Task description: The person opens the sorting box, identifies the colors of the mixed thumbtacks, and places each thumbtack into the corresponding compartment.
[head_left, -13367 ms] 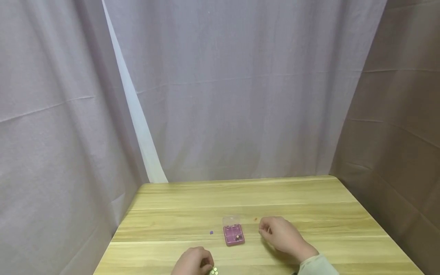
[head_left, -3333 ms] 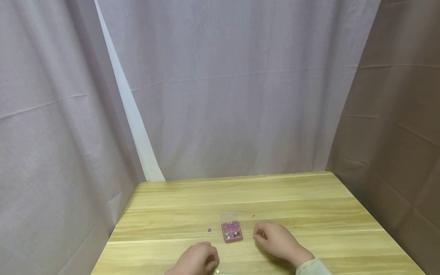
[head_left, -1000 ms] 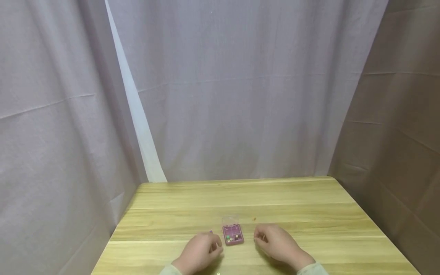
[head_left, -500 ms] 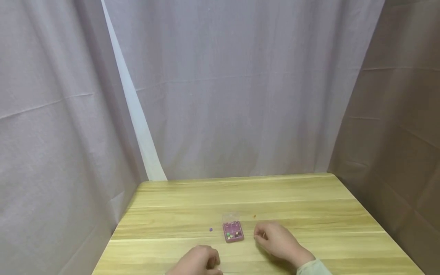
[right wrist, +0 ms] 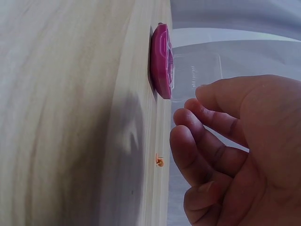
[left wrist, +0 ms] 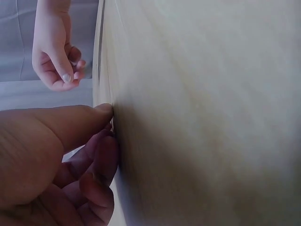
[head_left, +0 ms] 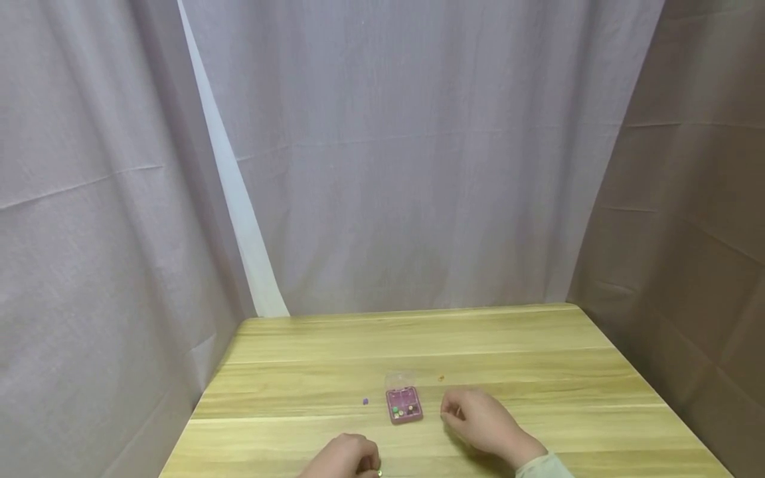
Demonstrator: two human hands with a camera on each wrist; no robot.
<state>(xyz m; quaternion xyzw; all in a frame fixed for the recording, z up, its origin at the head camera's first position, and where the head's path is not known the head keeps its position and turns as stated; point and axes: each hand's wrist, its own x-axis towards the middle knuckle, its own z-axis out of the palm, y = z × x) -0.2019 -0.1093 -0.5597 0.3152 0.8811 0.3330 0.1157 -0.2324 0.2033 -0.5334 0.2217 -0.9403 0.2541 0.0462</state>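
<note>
At the bottom middle of the head view, the left hand [head_left: 343, 458] has its thumb and fingers close together by a tiny yellow-green piece [head_left: 379, 473]; I can't tell if they pinch it or only touch it. The piece is near the bottom edge, low by the table [head_left: 287, 385]. It is so small that it could shoot away if the fingertips squeeze just its edge, and the hand hides part of it, so a bad grip would be hard to spot. On the right, the right hand [head_left: 481, 421] has loosely bent fingers and holds nothing that I can see. It is near the pink box [head_left: 407, 419], so a bump could tip the box. A green piece [head_left: 396, 409] and two pale pieces [head_left: 401, 413] sit in its lower left part, with something dark [head_left: 410, 411] in the lower right; a hard knock could spill them. The clear lid [head_left: 400, 380], open above the box, is hard to see, so a hand could catch it. The purple piece [head_left: 366, 401], left of the box, and the orange piece [head_left: 441, 378], to its upper right, lie loose, and a careless brush might send them sliding.
</note>
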